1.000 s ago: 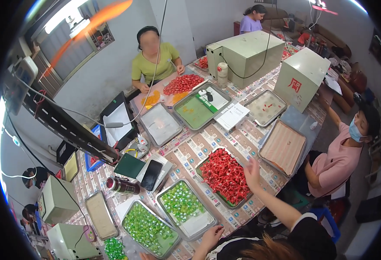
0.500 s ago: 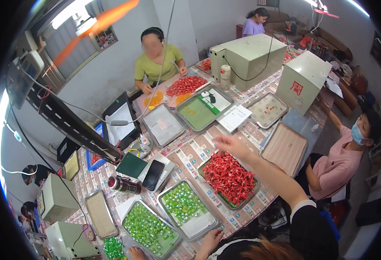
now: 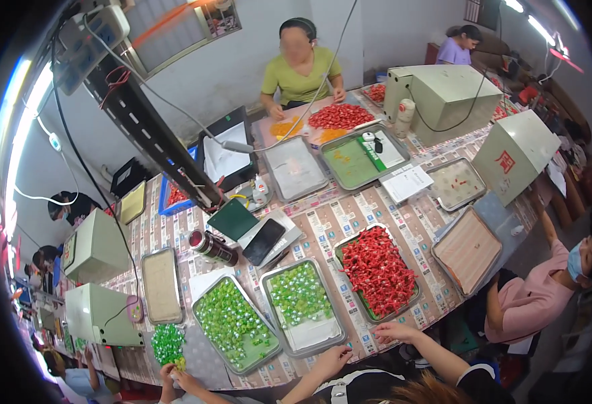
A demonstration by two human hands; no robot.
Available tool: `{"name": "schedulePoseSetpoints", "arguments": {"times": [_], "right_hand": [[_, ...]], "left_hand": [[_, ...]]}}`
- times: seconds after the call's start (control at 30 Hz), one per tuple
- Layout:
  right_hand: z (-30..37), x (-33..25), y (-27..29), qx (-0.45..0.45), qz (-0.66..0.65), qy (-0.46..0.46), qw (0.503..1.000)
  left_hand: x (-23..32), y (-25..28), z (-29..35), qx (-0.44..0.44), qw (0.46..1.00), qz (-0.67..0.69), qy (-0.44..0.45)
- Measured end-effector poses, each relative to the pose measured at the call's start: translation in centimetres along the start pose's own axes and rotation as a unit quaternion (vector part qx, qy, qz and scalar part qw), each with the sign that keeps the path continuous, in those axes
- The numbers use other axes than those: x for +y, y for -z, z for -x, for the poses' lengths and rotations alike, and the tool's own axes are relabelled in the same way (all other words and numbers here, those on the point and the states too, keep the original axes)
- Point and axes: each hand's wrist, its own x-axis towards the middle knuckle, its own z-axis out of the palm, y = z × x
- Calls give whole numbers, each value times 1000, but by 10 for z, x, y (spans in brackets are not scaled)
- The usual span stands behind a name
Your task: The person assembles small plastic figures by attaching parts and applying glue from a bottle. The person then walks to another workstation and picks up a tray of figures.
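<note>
My left hand (image 3: 335,359) is by the table's near edge, just below the tray of green pieces (image 3: 301,299). Its fingers curl inward, and whatever they hold, if anything, is too small to make out. To its right, my right hand (image 3: 395,331) hovers palm down below a tray heaped with red pieces (image 3: 380,273). Its fingers stretch loosely apart, and nothing shows in them. A second tray of green pieces (image 3: 232,323) lies left of my left hand.
Another person's hands (image 3: 178,377) handle small pieces beside a loose green pile (image 3: 168,343). A flask (image 3: 213,248) and a phone (image 3: 264,242) lie beyond the green trays. Co-workers sit opposite (image 3: 300,74) and at right (image 3: 531,296). Pale metal boxes (image 3: 444,101) stand at the back.
My right arm has drawn back from over the red tray to the table's near edge. The whole view has turned, and the scene sits farther right at the top. My left hand stays near the edge.
</note>
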Motion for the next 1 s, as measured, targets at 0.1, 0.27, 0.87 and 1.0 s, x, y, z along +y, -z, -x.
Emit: {"name": "schedulePoseSetpoints", "arguments": {"times": [0.1, 0.27, 0.87, 1.0], "right_hand": [[-7, 20, -11, 29, -58, -19, 998], [-24, 61, 8, 141, -258, 17, 956], [-39, 49, 71, 217, -468, 115, 849], [-42, 49, 81, 157, -493, 70, 853]], "left_hand": [[-2, -3, 1, 10, 1000, -1, -10], [0, -2, 6, 33, 999, 17, -16], [3, -6, 15, 32, 999, 21, 30], [2, -6, 13, 35, 999, 10, 30]]}}
